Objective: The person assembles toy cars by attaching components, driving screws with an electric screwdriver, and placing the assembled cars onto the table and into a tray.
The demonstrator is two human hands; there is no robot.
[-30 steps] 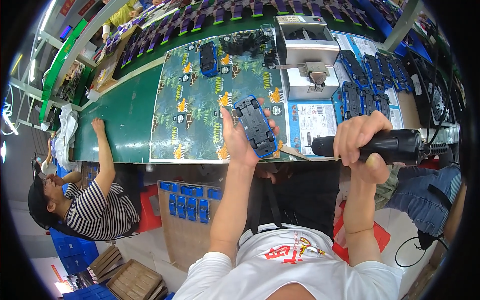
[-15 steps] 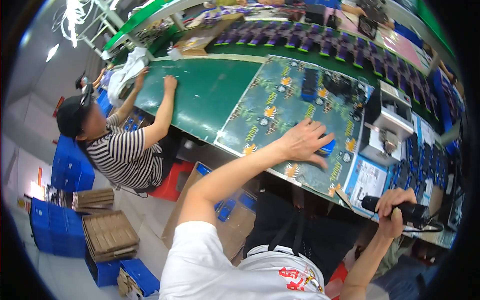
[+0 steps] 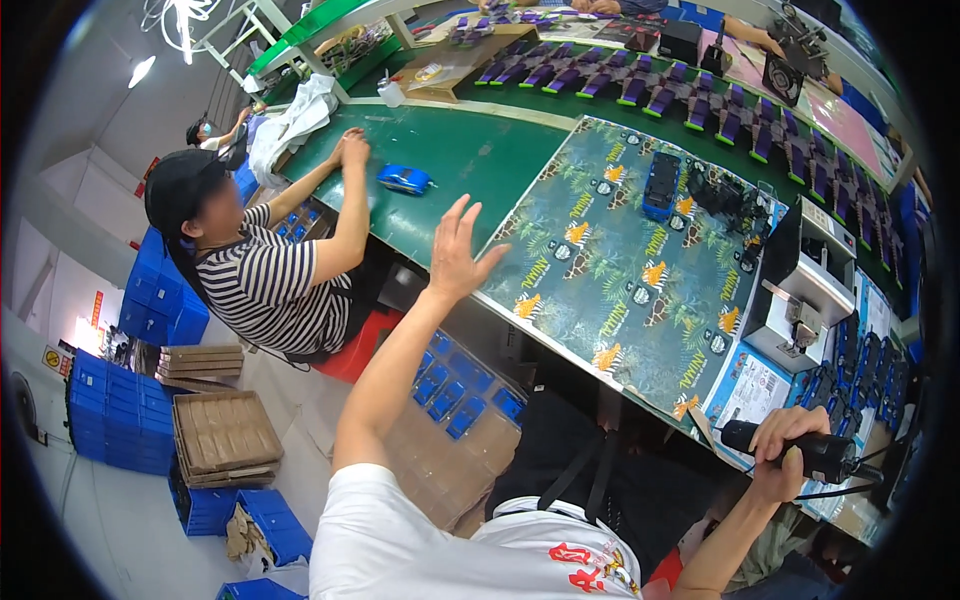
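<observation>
We seem at a hand-off: blue car (image 3: 404,179) on the tabletop (image 3: 470,150) beyond our spread left hand (image 3: 456,258); our right hand (image 3: 780,465) clamps what may be a screwdriver (image 3: 830,458). Next calls for the second car (image 3: 661,185).

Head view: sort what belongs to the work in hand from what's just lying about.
Likely part of the work:
black handheld tool, in the right hand
blue toy car, beyond the open left hand
boxy machine

Likely just lying about:
crumpled white sheet
stacked brown trays
blue crates

The right hand (image 3: 785,443) grips a tool (image 3: 830,458) (black).
</observation>
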